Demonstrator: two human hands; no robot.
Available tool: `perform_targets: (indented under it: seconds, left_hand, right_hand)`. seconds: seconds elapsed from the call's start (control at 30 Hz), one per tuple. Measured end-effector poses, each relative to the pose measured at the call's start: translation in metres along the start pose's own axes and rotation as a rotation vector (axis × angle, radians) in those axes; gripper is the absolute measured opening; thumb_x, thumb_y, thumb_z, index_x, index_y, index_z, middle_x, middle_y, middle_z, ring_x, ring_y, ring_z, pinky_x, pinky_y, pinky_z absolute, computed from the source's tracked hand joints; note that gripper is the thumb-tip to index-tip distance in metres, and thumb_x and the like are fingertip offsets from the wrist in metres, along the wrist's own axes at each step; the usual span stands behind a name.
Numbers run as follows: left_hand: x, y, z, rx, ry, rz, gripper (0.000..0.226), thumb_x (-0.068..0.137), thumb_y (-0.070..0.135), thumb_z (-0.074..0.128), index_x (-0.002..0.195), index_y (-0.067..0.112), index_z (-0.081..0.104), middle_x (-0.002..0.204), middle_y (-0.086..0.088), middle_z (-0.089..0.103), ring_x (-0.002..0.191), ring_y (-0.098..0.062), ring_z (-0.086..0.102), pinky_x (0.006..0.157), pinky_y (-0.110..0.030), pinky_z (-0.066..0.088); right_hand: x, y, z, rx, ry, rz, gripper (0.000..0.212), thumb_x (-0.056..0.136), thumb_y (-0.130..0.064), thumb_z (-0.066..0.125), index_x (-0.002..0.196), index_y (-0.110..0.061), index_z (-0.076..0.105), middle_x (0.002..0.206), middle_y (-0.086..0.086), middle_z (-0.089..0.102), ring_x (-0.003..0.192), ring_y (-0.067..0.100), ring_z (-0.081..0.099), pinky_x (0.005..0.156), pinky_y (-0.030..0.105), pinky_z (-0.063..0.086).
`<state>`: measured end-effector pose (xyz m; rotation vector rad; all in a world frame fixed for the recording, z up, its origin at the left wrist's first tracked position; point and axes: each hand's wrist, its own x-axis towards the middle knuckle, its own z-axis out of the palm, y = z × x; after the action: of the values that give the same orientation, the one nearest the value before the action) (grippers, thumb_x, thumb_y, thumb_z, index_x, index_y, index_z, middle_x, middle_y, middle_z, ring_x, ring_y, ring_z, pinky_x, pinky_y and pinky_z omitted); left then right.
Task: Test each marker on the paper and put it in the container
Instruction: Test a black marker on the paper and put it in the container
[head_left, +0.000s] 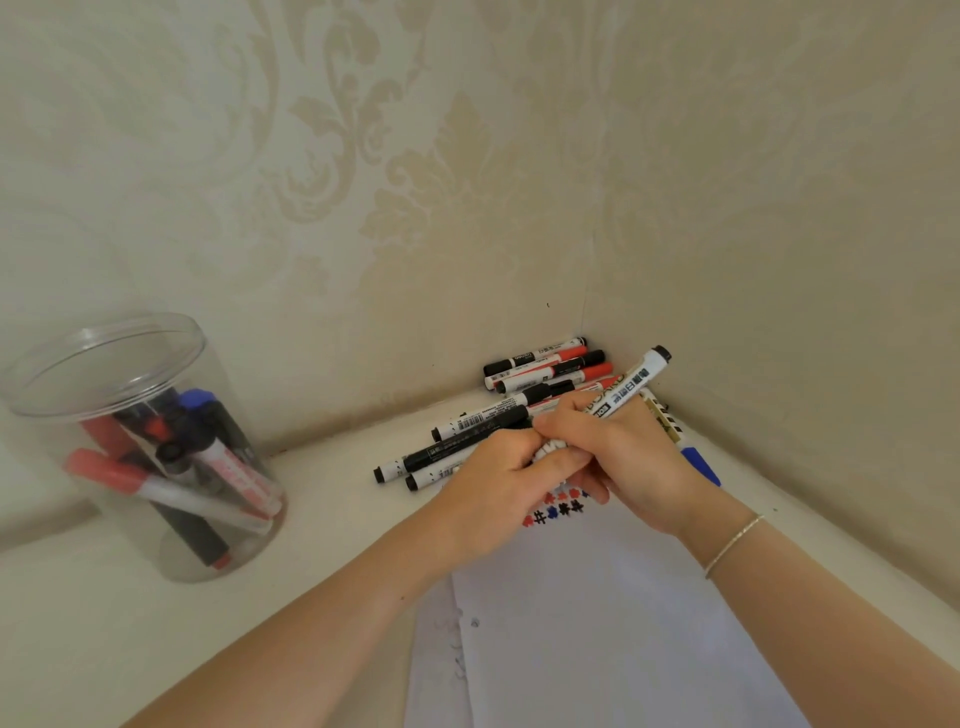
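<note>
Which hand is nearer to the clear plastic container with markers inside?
Left. The left hand lies right of the clear plastic cylinder container, across bare tabletop; the right hand, gripping a white marker, sits farther right.

Soft, even, warm-tinted light with faint shadows; wide-angle bending at the edges; slightly soft focus throughout, with glare on the clear container (111, 364) rim

The white marker's (626, 388) lower end is hidden inside the curled right hand (618, 457). The white paper sheet (613, 634) is cut off at 6 o'clock. Printed barrel text is illegible.
</note>
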<state>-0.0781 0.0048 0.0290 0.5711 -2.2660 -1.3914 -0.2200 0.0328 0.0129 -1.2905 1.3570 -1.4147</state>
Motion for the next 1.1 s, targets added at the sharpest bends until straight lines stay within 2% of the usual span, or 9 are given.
perform_targets:
  seconds: [0.1, 0.17, 0.23, 0.3, 0.37, 0.57, 0.77, 0.9, 1.1]
  left_hand:
    - [0.0, -0.004, -0.001, 0.001, -0.046, -0.017, 0.023, 0.101, 0.014, 0.042, 0.096, 0.007, 0.064, 0.049, 0.004, 0.044, 0.043, 0.013, 0.048, 0.049, 0.0, 0.033]
    - [0.003, -0.011, -0.003, 0.078, -0.063, -0.041, 0.011, 0.096, 0.03, 0.054, 0.103, 0.023, 0.058, 0.06, 0.014, 0.053, 0.059, 0.015, 0.054, 0.059, -0.004, 0.038]
    - [0.007, -0.022, -0.005, 0.208, -0.022, -0.112, 0.035, 0.08, 0.053, 0.066, 0.104, 0.038, 0.048, 0.077, 0.021, 0.059, 0.067, 0.01, 0.054, 0.065, -0.015, 0.04]
    - [0.007, -0.027, -0.004, 0.365, 0.027, -0.19, 0.057, 0.068, 0.066, 0.069, 0.108, 0.037, 0.039, 0.072, 0.015, 0.055, 0.06, 0.003, 0.049, 0.058, -0.021, 0.038]
    - [0.004, -0.03, -0.002, 0.574, 0.04, -0.19, 0.065, 0.064, 0.075, 0.064, 0.109, 0.039, 0.033, 0.07, 0.012, 0.054, 0.063, 0.0, 0.051, 0.056, -0.023, 0.038]
    - [-0.005, -0.042, 0.0, 0.905, 0.053, -0.015, 0.066, 0.069, 0.08, 0.053, 0.12, 0.041, 0.043, 0.057, 0.018, 0.036, 0.054, 0.006, 0.038, 0.052, -0.014, 0.024]
    - [-0.004, -0.05, -0.001, 0.961, 0.045, -0.02, 0.071, 0.07, 0.084, 0.046, 0.127, 0.043, 0.046, 0.056, 0.016, 0.038, 0.067, -0.001, 0.044, 0.061, -0.022, 0.034]
    - [-0.001, -0.053, -0.001, 0.98, 0.027, -0.034, 0.071, 0.068, 0.085, 0.045, 0.126, 0.045, 0.045, 0.057, 0.014, 0.041, 0.068, -0.002, 0.045, 0.062, -0.022, 0.035]
    - [0.001, -0.055, -0.002, 1.015, 0.025, -0.017, 0.073, 0.067, 0.087, 0.043, 0.127, 0.047, 0.044, 0.057, 0.014, 0.04, 0.066, -0.003, 0.045, 0.054, -0.018, 0.028]
  right_hand:
    - [0.0, 0.0, -0.002, -0.027, -0.028, -0.007, 0.025, 0.087, -0.009, 0.062, 0.067, 0.005, 0.058, 0.055, 0.017, 0.051, 0.041, 0.024, 0.041, 0.036, 0.022, 0.03]
    - [0.0, 0.002, -0.002, -0.011, 0.04, -0.003, 0.024, 0.087, -0.009, 0.062, 0.067, 0.004, 0.058, 0.058, 0.022, 0.054, 0.044, 0.024, 0.04, 0.038, 0.022, 0.029]
    - [0.0, 0.006, -0.006, 0.078, 0.188, 0.013, 0.023, 0.085, -0.007, 0.062, 0.063, -0.004, 0.056, 0.053, 0.017, 0.052, 0.04, 0.016, 0.04, 0.036, 0.018, 0.029]
    - [0.001, 0.011, -0.014, 0.159, 0.341, 0.04, 0.021, 0.084, -0.005, 0.061, 0.065, -0.007, 0.054, 0.047, 0.002, 0.048, 0.035, 0.008, 0.038, 0.033, 0.016, 0.029]
    - [0.0, 0.016, -0.023, 0.179, 0.422, 0.071, 0.015, 0.085, -0.01, 0.062, 0.071, -0.006, 0.057, 0.049, 0.003, 0.049, 0.037, 0.01, 0.039, 0.035, 0.018, 0.031]
    - [-0.005, 0.032, -0.026, 0.391, 0.304, 0.166, 0.011, 0.085, -0.005, 0.063, 0.074, -0.005, 0.061, 0.068, 0.012, 0.064, 0.059, 0.02, 0.062, 0.057, 0.031, 0.053]
    - [-0.004, 0.039, -0.013, -0.022, 0.484, 0.143, 0.026, 0.08, 0.002, 0.063, 0.06, -0.007, 0.049, 0.054, 0.013, 0.059, 0.038, 0.012, 0.049, 0.039, 0.021, 0.042]
    - [-0.002, 0.045, -0.009, -0.167, 0.506, 0.101, 0.041, 0.078, 0.006, 0.06, 0.051, -0.014, 0.036, 0.037, -0.011, 0.044, 0.035, 0.0, 0.042, 0.038, 0.012, 0.036]
    - [-0.002, 0.048, -0.007, -0.265, 0.501, 0.063, 0.043, 0.08, 0.002, 0.063, 0.051, -0.016, 0.037, 0.047, -0.003, 0.045, 0.044, 0.009, 0.042, 0.044, 0.021, 0.038]
